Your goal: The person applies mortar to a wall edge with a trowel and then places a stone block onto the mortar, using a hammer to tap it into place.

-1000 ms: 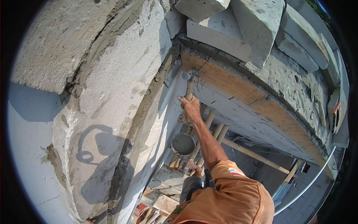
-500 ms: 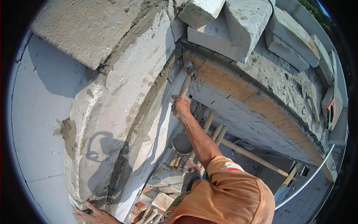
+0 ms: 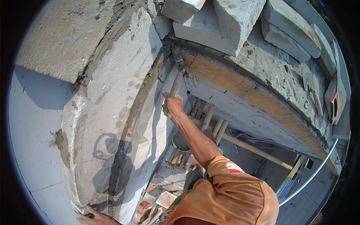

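Observation:
My right hand (image 3: 173, 105) is closed around the wooden handle of a hammer (image 3: 175, 85). The hammer's metal head is up by the end of a brown wooden board (image 3: 217, 77), close to the corner where it meets the block wall; whether they touch I cannot tell. At the lower left, my left hand (image 3: 98, 217) lies on the lower end of a pale block course (image 3: 108, 80), fingers stretched out and apart, holding nothing. Grey mortar (image 3: 137, 99) fills the joint along that course.
Loose pale blocks (image 3: 240, 22) are stacked above the board. On the concrete ledge lie a trowel (image 3: 314, 95) and a red-and-black-handled tool (image 3: 333, 103). Below me are wooden poles (image 3: 258, 152), a bucket (image 3: 180, 141) and broken blocks. A white pipe (image 3: 313, 182) curves at the right.
The view has shifted slightly, so the wall, board and hammer appear farther left. My right hand keeps its grip on the hammer, and my left hand stays against the block.

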`<state>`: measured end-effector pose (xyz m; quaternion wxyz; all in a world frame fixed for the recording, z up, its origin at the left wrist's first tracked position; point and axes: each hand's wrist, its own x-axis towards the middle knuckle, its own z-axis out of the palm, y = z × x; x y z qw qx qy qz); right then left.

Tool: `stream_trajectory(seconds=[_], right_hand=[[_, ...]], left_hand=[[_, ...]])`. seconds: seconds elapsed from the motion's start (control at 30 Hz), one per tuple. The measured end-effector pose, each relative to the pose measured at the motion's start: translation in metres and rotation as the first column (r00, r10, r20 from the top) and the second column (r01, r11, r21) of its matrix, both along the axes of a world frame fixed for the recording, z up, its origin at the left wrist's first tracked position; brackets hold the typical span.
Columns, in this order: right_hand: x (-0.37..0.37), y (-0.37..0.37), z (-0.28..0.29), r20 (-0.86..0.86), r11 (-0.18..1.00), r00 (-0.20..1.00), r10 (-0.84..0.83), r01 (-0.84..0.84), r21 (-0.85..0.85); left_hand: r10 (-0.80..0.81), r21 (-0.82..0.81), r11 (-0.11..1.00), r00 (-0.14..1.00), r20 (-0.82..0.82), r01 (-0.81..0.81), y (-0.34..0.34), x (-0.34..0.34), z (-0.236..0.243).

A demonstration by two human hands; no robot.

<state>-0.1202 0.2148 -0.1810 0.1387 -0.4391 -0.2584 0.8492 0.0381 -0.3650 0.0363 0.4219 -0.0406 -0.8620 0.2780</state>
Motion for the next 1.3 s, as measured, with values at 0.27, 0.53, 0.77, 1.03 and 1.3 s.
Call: stream_trajectory(seconds=[0.27,0.53,0.77,1.03,1.3], right_hand=[[0.016,0.001,-0.042,0.181,0.883,0.983,0.042,-0.121,0.454],[0.032,0.019,-0.049,0.328,0.698,0.943,0.062,-0.276,0.66],[0.034,0.041,-0.035,0.361,0.553,0.928,0.087,-0.347,0.758],[0.097,-0.003,-0.018,0.175,0.454,0.961,0.215,-0.257,0.853],[0.15,-0.151,0.11,-0.092,0.211,0.494,0.864,-0.19,0.959]], left_hand=[[0.079,0.598,0.801,0.994,-0.082,-0.014,0.096,-0.014,0.029],[0.033,0.611,0.791,0.994,-0.101,0.036,0.097,-0.013,0.026],[0.056,0.542,0.84,0.994,-0.09,0.002,0.1,-0.013,0.032],[-0.213,0.539,0.8,0.965,-0.154,0.263,0.099,-0.012,0.025],[-0.432,0.555,0.774,0.894,0.114,0.304,0.09,0.02,0.049]])
